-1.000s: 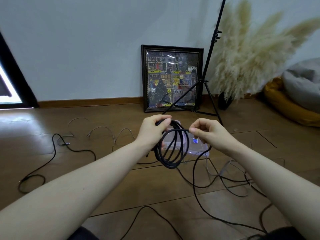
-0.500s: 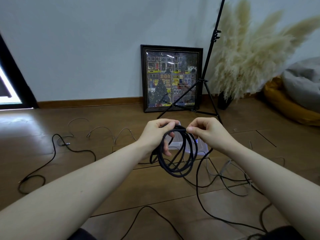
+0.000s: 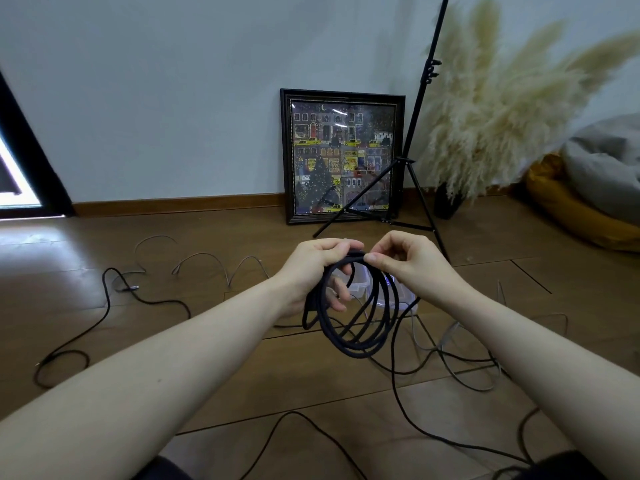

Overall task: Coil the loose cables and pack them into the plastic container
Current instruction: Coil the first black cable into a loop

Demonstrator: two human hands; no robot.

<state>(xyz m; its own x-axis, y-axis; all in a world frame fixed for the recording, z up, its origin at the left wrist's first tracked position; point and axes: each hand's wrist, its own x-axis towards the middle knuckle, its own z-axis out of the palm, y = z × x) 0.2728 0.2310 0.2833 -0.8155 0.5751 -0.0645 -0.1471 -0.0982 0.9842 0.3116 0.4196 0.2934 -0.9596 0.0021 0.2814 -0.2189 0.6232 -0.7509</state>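
Mid-coil on the black cable (image 3: 349, 323) right now. Left hand (image 3: 317, 271) has its fingers curled round the top of the loops, which hang below it in the air. Right hand (image 3: 405, 261) pinches the strand between thumb and fingertips right beside the left, feeding on another turn. Plenty of tail runs off across the floor (image 3: 207, 341), so I'd say more loops to go. The plastic container (image 3: 401, 299) sits on the floor just behind the coil, and other loose cables, like the grey one (image 3: 214, 258), haven't been touched yet
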